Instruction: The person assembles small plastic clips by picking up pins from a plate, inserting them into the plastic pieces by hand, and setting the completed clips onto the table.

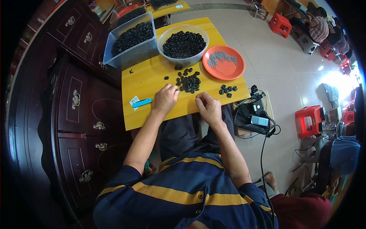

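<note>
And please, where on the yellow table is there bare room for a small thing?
Mostly bare: the yellow table at left, between the blue bin, the loose black pieces and the turquoise tool. A smaller patch lies right of the round tub, behind the orange plate. Crowded: the middle, with those pieces in front of the tub.

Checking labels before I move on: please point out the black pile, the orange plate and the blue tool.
Black pile (187, 83): head view, pieces near its middle.
Orange plate (230, 72): head view, bare surface near the front rim.
Blue tool (142, 103): head view, middle of its body.
</note>
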Demonstrator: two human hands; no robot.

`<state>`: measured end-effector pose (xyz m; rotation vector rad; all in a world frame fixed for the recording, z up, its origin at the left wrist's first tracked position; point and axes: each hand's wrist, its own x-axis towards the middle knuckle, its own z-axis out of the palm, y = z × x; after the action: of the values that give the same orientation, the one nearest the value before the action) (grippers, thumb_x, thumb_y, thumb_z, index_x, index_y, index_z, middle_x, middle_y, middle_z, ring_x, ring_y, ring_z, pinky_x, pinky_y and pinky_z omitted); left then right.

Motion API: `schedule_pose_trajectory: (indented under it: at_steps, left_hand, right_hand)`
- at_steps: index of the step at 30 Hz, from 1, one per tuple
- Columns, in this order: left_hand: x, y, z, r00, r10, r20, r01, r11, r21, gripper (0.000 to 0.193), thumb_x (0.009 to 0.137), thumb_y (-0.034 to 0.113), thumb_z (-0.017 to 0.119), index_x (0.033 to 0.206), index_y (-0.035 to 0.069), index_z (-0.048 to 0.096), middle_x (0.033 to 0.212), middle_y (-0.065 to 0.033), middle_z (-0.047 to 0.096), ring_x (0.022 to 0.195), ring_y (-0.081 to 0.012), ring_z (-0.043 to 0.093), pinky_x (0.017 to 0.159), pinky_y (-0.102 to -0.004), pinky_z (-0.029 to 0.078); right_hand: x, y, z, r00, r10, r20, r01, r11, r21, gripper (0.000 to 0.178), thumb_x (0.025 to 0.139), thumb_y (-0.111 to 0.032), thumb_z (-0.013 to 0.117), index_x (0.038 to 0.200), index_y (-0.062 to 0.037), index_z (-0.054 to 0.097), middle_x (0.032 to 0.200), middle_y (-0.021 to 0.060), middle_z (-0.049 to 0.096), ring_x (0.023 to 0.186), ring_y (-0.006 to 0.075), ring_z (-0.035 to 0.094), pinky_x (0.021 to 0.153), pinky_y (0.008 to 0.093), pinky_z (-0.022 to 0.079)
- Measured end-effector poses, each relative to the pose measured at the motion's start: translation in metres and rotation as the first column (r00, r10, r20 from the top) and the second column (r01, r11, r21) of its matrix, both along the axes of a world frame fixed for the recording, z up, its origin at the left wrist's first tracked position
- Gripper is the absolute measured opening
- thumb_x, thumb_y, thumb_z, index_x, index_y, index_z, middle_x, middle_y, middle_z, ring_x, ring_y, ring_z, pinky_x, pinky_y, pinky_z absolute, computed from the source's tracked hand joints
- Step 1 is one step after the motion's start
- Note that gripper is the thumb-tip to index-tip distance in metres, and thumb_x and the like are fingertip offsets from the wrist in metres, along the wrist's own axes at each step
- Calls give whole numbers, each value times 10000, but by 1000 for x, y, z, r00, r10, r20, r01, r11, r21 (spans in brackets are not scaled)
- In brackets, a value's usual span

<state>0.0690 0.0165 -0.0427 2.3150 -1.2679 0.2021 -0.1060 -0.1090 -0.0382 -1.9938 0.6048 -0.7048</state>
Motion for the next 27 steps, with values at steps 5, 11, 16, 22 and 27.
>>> schedule_pose_trajectory:
  at_steps: [5,11,16,22,27]
  left_hand:
    - [6,1,0,998,-38,44,38,999,-21,113,917,192,630,930,93,682,873,-102,661,804,-338,665,706,-438,544]
    - [-5,-7,5,989,-125,-79,103,966,-239,97,930,137,611,916,61,670,841,-130,664,779,-341,667,681,-430,536]
    - [-49,-22,39,921,-352,-166,264,879,-397,72,929,62,627,952,18,680,815,-130,653,708,-287,654,620,-353,504]
    - [-57,-45,41,879,-432,-202,354,875,-330,68,913,83,650,934,37,694,820,-122,651,731,-317,658,635,-384,521]
    - [-52,-79,55,795,-548,-260,496,834,-242,69,882,64,679,926,28,717,802,-117,662,735,-298,667,637,-357,527]
  right_hand:
    - [3,6,-6,999,21,33,-24,995,92,145,889,-160,666,937,-25,685,729,177,676,693,318,702,659,379,547]
    - [7,13,-10,992,51,116,-97,891,443,158,976,-180,635,966,-26,670,760,18,668,667,86,622,615,243,503]
    - [6,7,-4,947,-36,319,-282,386,879,244,1020,-287,593,1055,-47,626,892,12,648,746,99,617,675,234,515]
    - [-6,-13,-16,914,-153,376,-331,256,908,172,1003,-221,620,1042,-54,630,904,11,660,744,88,626,662,231,524]
    - [-17,-29,-14,867,-303,396,-329,249,911,110,948,-114,668,1028,-57,618,895,22,670,719,95,633,646,222,521]
